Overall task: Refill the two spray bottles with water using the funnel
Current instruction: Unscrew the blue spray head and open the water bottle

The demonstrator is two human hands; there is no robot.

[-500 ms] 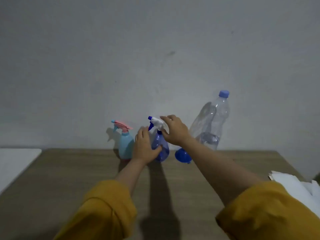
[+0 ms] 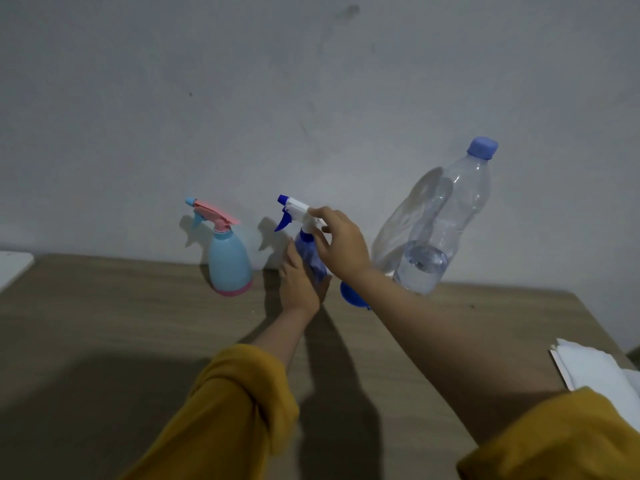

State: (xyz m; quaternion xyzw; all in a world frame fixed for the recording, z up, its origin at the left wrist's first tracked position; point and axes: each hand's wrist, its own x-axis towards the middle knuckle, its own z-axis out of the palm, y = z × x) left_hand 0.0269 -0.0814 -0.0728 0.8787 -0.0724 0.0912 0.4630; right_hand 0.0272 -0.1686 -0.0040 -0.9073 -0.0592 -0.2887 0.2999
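Both arms reach forward to the middle of the frame, hands close together.

The left hand [image 2: 300,282] sits lower, fingers curled round the body of the dark blue spray bottle [image 2: 311,252]; the right hand [image 2: 341,242] is above it — fingertips gripping the bottle's white spray head. Both forearms are bare, with mustard-yellow sleeves pushed up at the bottom of the frame — the right arm crosses in from the lower right.
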